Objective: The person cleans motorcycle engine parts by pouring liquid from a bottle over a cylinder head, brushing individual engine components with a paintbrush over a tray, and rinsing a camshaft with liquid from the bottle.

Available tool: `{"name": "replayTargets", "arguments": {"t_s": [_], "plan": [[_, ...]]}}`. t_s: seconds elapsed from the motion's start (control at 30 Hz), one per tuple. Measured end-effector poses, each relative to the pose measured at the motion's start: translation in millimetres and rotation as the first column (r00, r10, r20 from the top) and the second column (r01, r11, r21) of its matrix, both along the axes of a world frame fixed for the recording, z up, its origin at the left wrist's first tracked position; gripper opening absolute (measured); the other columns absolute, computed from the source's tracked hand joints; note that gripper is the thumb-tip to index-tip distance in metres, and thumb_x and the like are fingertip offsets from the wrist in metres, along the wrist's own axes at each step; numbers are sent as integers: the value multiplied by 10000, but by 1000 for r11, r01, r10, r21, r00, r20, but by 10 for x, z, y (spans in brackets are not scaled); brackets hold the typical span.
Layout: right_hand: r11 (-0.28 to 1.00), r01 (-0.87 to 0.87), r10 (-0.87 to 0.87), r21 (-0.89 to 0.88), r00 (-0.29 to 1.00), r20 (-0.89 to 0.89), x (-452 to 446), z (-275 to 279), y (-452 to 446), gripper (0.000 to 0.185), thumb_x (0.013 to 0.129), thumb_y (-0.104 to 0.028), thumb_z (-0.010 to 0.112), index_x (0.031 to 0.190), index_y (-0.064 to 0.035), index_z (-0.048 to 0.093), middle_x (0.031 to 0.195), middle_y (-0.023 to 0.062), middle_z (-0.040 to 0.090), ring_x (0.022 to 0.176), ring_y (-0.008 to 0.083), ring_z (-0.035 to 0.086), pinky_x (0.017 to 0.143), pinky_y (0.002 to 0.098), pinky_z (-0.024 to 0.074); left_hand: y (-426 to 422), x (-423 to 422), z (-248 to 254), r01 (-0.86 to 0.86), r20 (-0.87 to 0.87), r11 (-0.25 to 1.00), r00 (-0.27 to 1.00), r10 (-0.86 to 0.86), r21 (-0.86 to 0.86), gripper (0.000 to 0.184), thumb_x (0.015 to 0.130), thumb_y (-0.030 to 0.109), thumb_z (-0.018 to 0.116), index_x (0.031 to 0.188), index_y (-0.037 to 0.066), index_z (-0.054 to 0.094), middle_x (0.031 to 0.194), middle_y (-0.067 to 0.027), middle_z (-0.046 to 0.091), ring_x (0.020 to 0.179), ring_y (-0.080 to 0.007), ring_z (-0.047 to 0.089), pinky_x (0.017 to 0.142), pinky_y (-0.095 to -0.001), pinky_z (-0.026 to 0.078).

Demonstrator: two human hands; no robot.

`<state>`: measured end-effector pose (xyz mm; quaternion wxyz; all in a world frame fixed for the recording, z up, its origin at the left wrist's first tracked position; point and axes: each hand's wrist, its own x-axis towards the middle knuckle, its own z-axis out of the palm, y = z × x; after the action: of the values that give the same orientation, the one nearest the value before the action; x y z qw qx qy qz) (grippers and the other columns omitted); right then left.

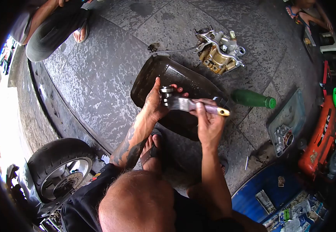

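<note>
My left hand (154, 103) is closed around a small shiny metal shaft part (166, 91) with a round, bearing-like end. In my right hand (209, 125) is a paintbrush (191, 104) with a pale-tipped handle, pointing left. Its bristles are blurred and meet the lower portion of the metal part. Both hands are above a dark, wet-looking pan (144, 79) on the floor. My fingers partly hide the shaft part's surface.
An engine casting (220, 52) lies beyond the pan, with a green bottle (249, 98) to the right. Farther right are a plastic tray (297, 106) holding a metal part and a red machine (318, 139). A wheel (61, 166) stands lower left. Another person's leg (52, 40) is upper left.
</note>
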<state>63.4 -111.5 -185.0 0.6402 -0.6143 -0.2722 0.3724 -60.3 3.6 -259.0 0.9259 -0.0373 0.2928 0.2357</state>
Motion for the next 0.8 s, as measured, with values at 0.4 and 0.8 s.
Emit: {"name": "replayTargets", "arguments": {"t_s": [0.4,0.8], "plan": [[989,123,-126,-83,991,-33,122,64,-33,135,943,-59,545,1006,55,581,945,118,650,817,157,656,700,266,577,11,-87,-48,97,-35,993,995,-95,69,657,923,651,323,983,76,635,1071,-156,647,1062,-308,595,916,-508,453],[992,107,-114,-62,985,-130,17,296,68,140,942,-75,559,969,56,598,906,97,648,788,133,649,667,254,582,-53,-12,29,74,-250,970,968,-14,231,714,941,643,261,1066,57,650,741,-9,602,647,-144,564,656,-319,492]]}}
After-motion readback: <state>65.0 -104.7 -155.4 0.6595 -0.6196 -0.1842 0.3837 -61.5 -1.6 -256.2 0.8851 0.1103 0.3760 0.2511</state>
